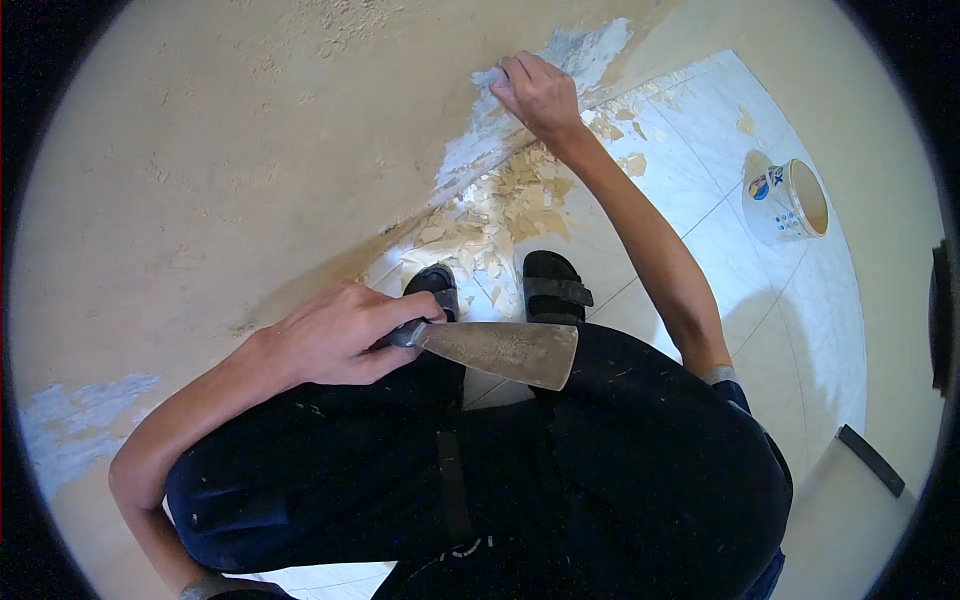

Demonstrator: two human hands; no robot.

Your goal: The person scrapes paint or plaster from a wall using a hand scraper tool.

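Note:
My left hand (340,335) is closed round the dark handle of a putty knife (500,352). Its broad, worn metal blade points right, above my knees. Farther up, my right hand (542,95) is at the wall with curled fingers, touching a bare whitish patch (592,52) where the paint has come away. Whatever its fingertips may hold is hidden. Around that patch, beige paint (290,130) still covers the wall. Loose paint flakes (520,195) lie heaped along the foot of the wall, below my right hand.
A white plastic bucket (785,200) stands on the marbled tile floor (690,160) to the right. My sandalled feet (555,285) are beside the flakes. Another peeled patch (75,425) shows at lower left. A dark strip (870,460) is at lower right.

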